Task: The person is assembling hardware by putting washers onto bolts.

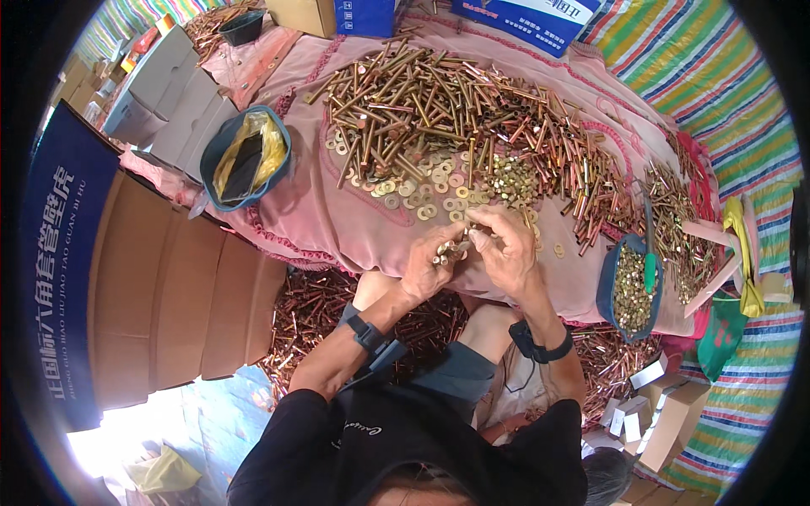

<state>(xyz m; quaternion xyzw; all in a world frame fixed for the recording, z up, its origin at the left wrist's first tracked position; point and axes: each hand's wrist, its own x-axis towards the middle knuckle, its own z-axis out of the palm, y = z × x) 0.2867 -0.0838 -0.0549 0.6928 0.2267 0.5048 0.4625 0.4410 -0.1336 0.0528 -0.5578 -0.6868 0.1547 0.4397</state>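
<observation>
My left hand [429,263] is closed around several brass-coloured bolts [450,250], their ends poking out between the fingers. Right beside it, my right hand [504,244] has its thumb and fingers pinched together at the bolts' upper ends. What sits in that pinch is too small to make out. Just beyond both hands lie flat washers [439,187] and a small heap of hex nuts [511,180] on the pink cloth [337,228]. Behind them spreads a large pile of metal rods and tubes [447,101].
A blue basin [239,196] lined with a yellow bag stands at left, near cardboard boxes [186,278]. To the right, another blue basin [629,282] holds nuts and something green. More metal pieces [312,320] lie below the cloth's near edge, around my legs.
</observation>
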